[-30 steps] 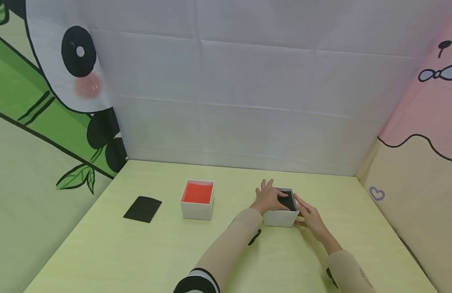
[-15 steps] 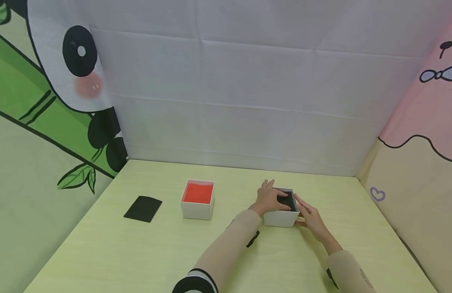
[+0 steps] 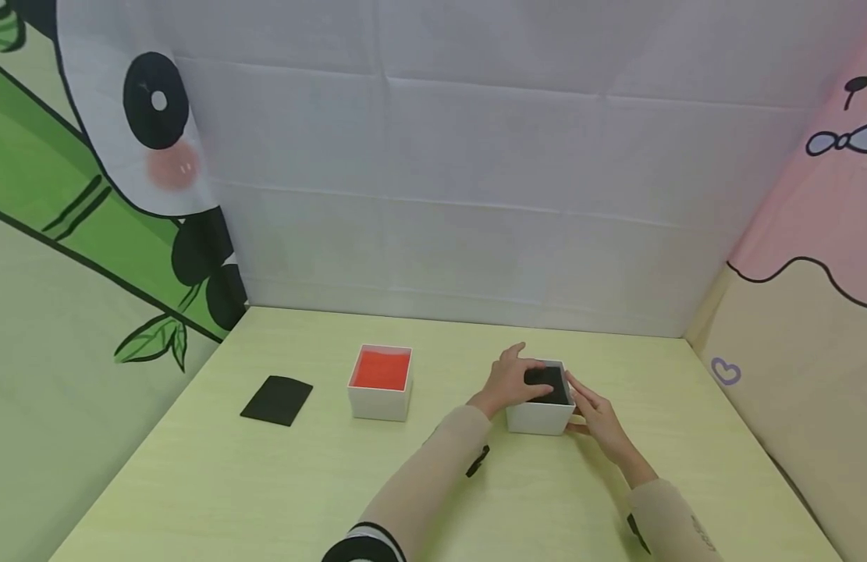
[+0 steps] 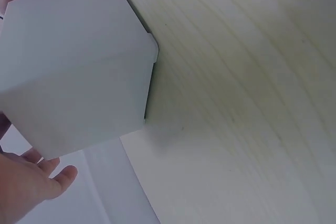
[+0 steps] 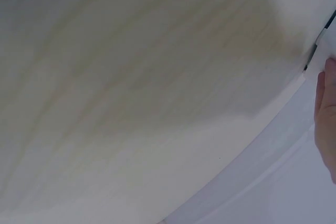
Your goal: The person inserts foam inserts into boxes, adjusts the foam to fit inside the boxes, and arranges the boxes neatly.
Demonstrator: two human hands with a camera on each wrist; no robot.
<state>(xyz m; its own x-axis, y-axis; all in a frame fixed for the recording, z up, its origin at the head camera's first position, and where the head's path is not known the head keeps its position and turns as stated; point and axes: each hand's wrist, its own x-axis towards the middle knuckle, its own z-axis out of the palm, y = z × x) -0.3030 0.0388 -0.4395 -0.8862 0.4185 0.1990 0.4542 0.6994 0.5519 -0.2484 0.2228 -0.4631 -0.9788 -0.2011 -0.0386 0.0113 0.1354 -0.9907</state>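
Two hands frame the small square white cardboard box (image 3: pixel 541 417) I am working on: my left hand (image 3: pixel 509 380) lies over its left rim with fingers curled onto the black pad (image 3: pixel 551 388) inside, gripping it, while my right hand (image 3: pixel 596 414) rests flat and relaxed against its right wall. It sits right of centre on the pale yellow-green wood-grain surface (image 3: pixel 278 484). Well apart to its left stands a matching white box with an orange lining (image 3: pixel 380 381), and beyond that a flat black rectangular sheet (image 3: pixel 276 400).
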